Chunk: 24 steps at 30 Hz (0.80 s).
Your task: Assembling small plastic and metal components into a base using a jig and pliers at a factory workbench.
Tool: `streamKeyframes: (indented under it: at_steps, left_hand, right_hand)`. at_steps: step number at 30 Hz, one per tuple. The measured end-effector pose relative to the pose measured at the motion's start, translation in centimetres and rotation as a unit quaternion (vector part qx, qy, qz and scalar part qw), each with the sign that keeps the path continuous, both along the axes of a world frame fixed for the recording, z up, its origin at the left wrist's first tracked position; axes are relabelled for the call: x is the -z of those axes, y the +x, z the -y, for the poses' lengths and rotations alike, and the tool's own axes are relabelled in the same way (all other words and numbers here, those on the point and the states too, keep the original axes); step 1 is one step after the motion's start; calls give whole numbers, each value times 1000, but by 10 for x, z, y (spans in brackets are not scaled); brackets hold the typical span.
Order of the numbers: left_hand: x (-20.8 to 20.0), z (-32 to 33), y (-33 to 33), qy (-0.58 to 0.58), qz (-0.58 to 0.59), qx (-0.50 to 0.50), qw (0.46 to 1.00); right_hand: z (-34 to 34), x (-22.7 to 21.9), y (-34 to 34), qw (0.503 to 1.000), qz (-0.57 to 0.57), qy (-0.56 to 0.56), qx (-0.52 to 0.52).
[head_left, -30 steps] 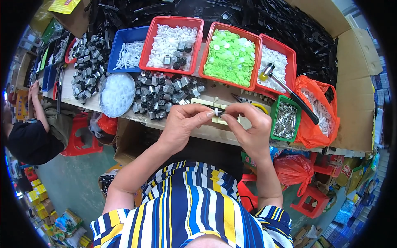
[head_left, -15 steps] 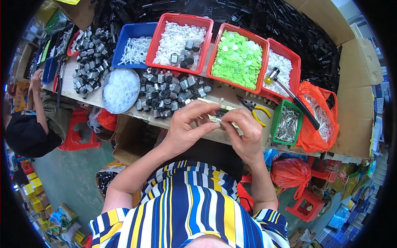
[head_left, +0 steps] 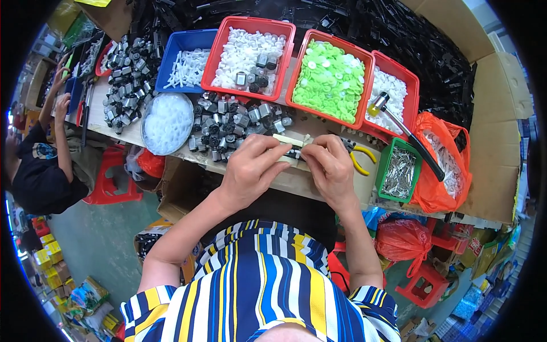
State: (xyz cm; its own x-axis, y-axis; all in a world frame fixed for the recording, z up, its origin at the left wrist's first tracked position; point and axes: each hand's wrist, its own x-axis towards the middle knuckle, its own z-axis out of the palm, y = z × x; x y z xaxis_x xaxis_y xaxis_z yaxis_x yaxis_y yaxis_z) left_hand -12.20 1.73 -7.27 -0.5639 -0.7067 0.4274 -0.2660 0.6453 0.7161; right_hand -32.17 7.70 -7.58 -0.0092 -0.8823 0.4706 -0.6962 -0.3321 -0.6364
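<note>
My left hand (head_left: pixel 250 171) and my right hand (head_left: pixel 331 171) meet over the table's front edge, fingers closed in pinches. Between the fingertips shows a small black part (head_left: pixel 293 153) with a pale bit on it; most of it is hidden. The left fingers grip its left side. At its right end the right fingertips are pressed together, and what they hold is covered. Just beyond the fingers lies a cream-coloured strip (head_left: pixel 288 139) on the tabletop. Small motor-like grey and black units (head_left: pixel 242 121) are heaped left of my left hand. Yellow-handled pliers (head_left: pixel 360 159) lie right of my right hand.
A blue bin (head_left: pixel 185 41) and red bins of white pieces (head_left: pixel 219 57) and green discs (head_left: pixel 292 85) line the back. A hammer (head_left: pixel 419 148) rests across a red bin and an orange bag (head_left: pixel 424 199). A green tray (head_left: pixel 387 196) holds metal pins. Another person (head_left: pixel 45 171) works at far left.
My hands have shifted slightly up toward the cream strip, and the right fingers have curled in closer, now covering part of the pliers. The person at far left has raised their arms.
</note>
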Motion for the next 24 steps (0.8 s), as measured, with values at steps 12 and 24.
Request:
streamKeyframes:
  at_steps: [12, 24]
  left_hand:
    - [24, 1, 1, -158, 103, 52, 981]
    - [19, 1, -7, -240, 141, 38, 960]
  right_hand:
    - [8, 5, 1, 999, -21, 28, -17]
    - [0, -1, -5, 1000, 9, 29, 1]
